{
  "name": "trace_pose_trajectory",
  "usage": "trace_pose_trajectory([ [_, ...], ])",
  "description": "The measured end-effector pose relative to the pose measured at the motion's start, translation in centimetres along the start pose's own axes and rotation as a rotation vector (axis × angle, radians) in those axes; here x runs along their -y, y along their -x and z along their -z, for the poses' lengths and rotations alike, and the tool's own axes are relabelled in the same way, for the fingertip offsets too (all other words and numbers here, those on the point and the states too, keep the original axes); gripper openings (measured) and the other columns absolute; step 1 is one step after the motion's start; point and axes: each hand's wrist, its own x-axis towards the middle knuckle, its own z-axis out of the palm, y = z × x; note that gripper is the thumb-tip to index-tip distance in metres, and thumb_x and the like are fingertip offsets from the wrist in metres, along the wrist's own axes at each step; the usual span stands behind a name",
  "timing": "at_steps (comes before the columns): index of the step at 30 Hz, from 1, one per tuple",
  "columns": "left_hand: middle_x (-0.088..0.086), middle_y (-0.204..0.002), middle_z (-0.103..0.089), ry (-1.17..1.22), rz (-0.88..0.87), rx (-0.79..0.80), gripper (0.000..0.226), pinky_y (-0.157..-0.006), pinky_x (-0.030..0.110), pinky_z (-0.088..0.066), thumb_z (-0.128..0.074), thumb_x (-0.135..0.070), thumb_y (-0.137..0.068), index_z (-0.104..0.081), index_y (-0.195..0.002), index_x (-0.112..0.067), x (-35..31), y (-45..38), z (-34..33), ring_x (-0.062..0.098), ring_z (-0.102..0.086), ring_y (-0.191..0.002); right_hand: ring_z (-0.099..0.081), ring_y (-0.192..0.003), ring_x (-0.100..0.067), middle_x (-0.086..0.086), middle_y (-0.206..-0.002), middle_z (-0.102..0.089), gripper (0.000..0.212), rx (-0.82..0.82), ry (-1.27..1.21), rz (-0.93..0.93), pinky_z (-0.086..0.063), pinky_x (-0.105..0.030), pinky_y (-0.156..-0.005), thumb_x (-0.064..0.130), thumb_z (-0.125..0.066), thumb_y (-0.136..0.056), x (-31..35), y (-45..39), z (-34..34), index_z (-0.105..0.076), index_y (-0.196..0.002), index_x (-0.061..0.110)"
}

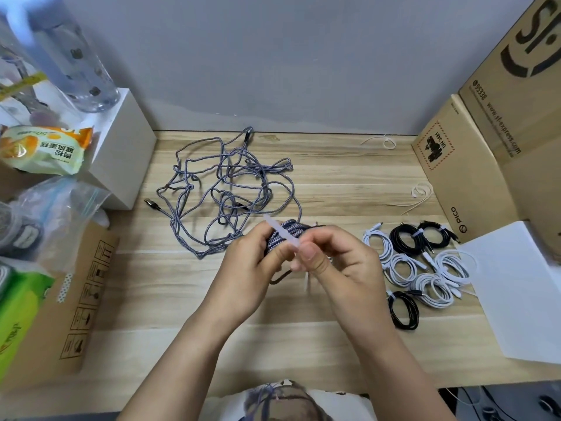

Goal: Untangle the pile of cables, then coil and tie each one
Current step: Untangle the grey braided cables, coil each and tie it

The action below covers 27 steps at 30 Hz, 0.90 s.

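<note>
A tangled pile of grey braided cables (224, 189) lies on the wooden table (334, 183) behind my hands. My left hand (252, 262) grips a coiled grey braided cable (288, 232) held above the table. My right hand (334, 256) pinches a white translucent tie strip (282, 235) that lies across that coil. A loose dark end of the coil hangs below my hands. Several coiled and tied white and black cables (422, 265) lie in a group to the right.
Cardboard boxes (485, 141) stand at the right, a white sheet (522, 287) in front of them. Two loose white ties (420, 192) lie near the back right. At the left are a white box (121, 153), a bottle, snack bags and a flat carton (76, 299).
</note>
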Motion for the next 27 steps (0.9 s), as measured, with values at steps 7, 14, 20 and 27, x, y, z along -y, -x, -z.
trace_pose_trajectory([
  [7, -0.019, -0.058, -0.057, 0.065, 0.025, -0.083, 0.017, -0.053, 0.013, -0.036, -0.057, -0.023, -0.088, -0.053, -0.072, -0.025, -0.7, -0.1, -0.3, 0.002, -0.047, -0.053, -0.041, -0.041, -0.014, 0.012, -0.048, -0.043, 0.015, -0.06, -0.25, -0.086, -0.05, -0.021, -0.061, 0.041, -0.068, -0.079, 0.9, 0.7, -0.6, -0.06, -0.071, 0.031],
  [14, 0.016, -0.065, -0.05, -0.074, -0.021, -0.113, 0.02, -0.054, 0.039, -0.036, -0.055, -0.04, -0.082, -0.053, -0.076, -0.021, -0.5, 0.2, -0.7, 0.03, -0.043, -0.059, -0.026, -0.03, -0.009, 0.006, -0.037, -0.035, 0.03, -0.161, -0.117, -0.319, -0.033, -0.027, -0.041, 0.01, -0.063, -0.087, 1.0, 0.0, -0.8, -0.046, -0.062, 0.012],
  [20, 0.0, -0.055, -0.036, -0.148, -0.065, -0.118, 0.024, -0.049, 0.029, -0.023, -0.06, -0.03, -0.089, -0.046, -0.072, -0.021, -0.7, 0.5, -0.9, 0.01, -0.026, -0.053, -0.024, -0.03, -0.011, 0.0, -0.037, -0.035, 0.028, -0.193, -0.018, -0.372, -0.029, -0.025, -0.038, 0.006, -0.058, -0.087, 0.9, -0.5, -1.0, -0.044, -0.063, 0.008],
  [27, -0.009, -0.057, -0.041, -0.161, -0.072, -0.112, 0.028, -0.047, 0.025, -0.022, -0.06, -0.022, -0.09, -0.042, -0.069, -0.029, -0.9, 0.4, -0.8, 0.011, -0.026, -0.053, -0.024, -0.03, -0.01, 0.002, -0.037, -0.036, 0.029, -0.18, -0.013, -0.388, -0.032, -0.028, -0.044, 0.007, -0.058, -0.087, 0.6, -0.6, -1.0, -0.044, -0.062, 0.01],
])
